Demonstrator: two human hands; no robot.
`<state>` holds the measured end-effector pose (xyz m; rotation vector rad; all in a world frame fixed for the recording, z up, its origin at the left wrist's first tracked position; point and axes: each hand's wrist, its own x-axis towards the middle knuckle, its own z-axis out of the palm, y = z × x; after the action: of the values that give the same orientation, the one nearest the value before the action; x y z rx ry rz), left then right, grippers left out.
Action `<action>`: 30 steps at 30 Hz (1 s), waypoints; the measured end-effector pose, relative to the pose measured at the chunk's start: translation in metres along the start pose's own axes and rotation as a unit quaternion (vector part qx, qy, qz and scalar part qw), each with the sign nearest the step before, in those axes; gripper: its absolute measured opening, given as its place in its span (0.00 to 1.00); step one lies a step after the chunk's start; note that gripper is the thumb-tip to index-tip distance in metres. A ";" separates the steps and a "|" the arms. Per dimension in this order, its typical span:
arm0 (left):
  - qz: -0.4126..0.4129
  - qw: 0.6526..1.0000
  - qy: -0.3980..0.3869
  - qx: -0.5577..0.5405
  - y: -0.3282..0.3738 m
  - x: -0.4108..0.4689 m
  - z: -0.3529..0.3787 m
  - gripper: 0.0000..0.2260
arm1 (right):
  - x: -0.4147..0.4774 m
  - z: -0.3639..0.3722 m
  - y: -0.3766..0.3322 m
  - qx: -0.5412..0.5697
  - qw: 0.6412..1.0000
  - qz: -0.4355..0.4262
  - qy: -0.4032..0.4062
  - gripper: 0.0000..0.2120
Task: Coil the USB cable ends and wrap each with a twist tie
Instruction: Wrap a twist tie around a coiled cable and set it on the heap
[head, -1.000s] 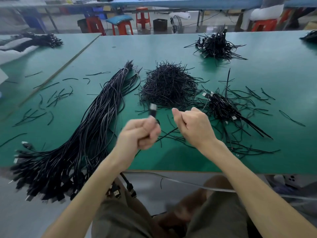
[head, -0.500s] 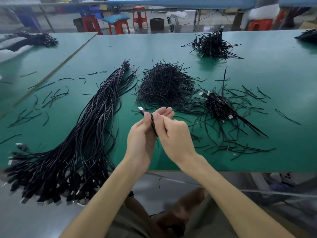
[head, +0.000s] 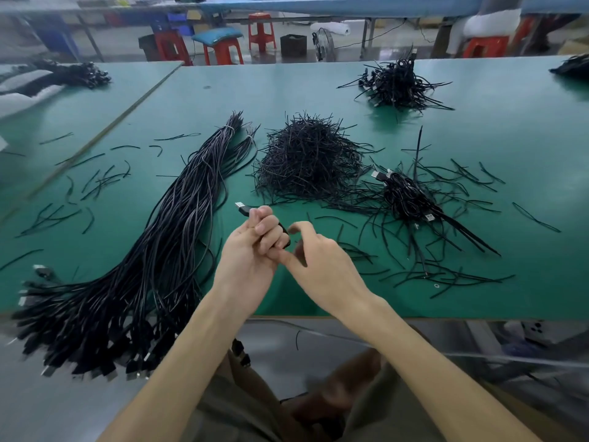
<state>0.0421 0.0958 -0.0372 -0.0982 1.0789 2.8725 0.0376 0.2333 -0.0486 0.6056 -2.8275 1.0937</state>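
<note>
A broad work table with a green top [head: 478, 129] fills the middle, and a second green-topped table [head: 63, 122] stands just beside it on the left, a narrow seam between them. Beyond lies a pale grey floor [head: 398, 43] with red plastic stools [head: 261, 30], one carrying a teal cushion [head: 216, 35], and an orange-red stool [head: 484, 46] off to the right. A black box [head: 293, 44] and a small fan [head: 322, 43] sit on the floor near each other. Farther back runs a long blue-topped bench [head: 350, 4] on metal legs, with blue crates [head: 177, 19] under it. The light is even and soft
</note>
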 end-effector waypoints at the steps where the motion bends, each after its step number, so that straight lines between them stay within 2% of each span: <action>1: 0.002 1.000 0.000 0.004 -0.002 0.001 -0.001 0.12 | 0.001 0.000 -0.001 0.050 0.998 0.011 -0.022 0.23; 4: 0.003 1.000 -0.012 0.017 -0.012 0.000 -0.003 0.11 | 0.002 0.001 -0.004 0.171 0.985 0.022 -0.031 0.25; 6: -0.003 0.999 -0.022 0.033 -0.017 -0.001 -0.004 0.11 | 0.005 -0.001 -0.004 0.225 0.974 0.029 -0.009 0.18; 8: -0.005 0.997 -0.040 0.063 -0.018 -0.002 -0.005 0.10 | 0.005 -0.004 -0.001 0.255 0.966 0.028 0.015 0.15; 12: 0.003 0.987 -0.058 0.152 -0.013 -0.005 -0.005 0.13 | 0.004 -0.006 0.005 0.259 0.965 0.032 0.033 0.18; 14: 0.038 0.968 -0.037 0.246 -0.013 -0.007 -0.003 0.14 | 0.002 -0.003 0.003 0.281 0.958 0.033 0.042 0.17; 16: 0.100 0.934 -0.003 0.344 -0.017 -0.010 0.000 0.15 | 0.001 0.000 0.000 0.313 0.948 0.036 0.053 0.15; 18: 0.154 0.912 0.036 0.380 -0.021 -0.012 0.001 0.15 | 0.002 0.003 -0.002 0.330 0.942 0.031 0.060 0.15; 20: 0.169 0.911 0.061 0.372 -0.022 -0.013 0.002 0.16 | 0.002 0.004 -0.004 0.329 0.942 0.026 0.058 0.16; 23: 0.127 0.938 0.050 0.320 -0.019 -0.015 -0.001 0.17 | 0.002 0.003 -0.005 0.310 0.949 0.021 0.049 0.16; 26: 0.021 0.967 -0.019 0.251 -0.003 -0.013 -0.006 0.14 | 0.001 -0.001 0.001 0.285 0.958 0.026 0.032 0.12; 28: -0.067 0.974 -0.057 0.208 0.010 -0.011 -0.013 0.12 | 0.001 -0.003 0.004 0.271 0.962 0.031 0.022 0.12; 30: -0.098 0.967 -0.066 0.224 0.017 -0.011 -0.021 0.12 | 0.000 -0.004 0.003 0.212 0.977 0.009 0.026 0.14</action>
<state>0.0525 0.0689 -0.0409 0.0115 1.5569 2.3597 0.0357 0.2377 -0.0479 0.5622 -2.5667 1.7079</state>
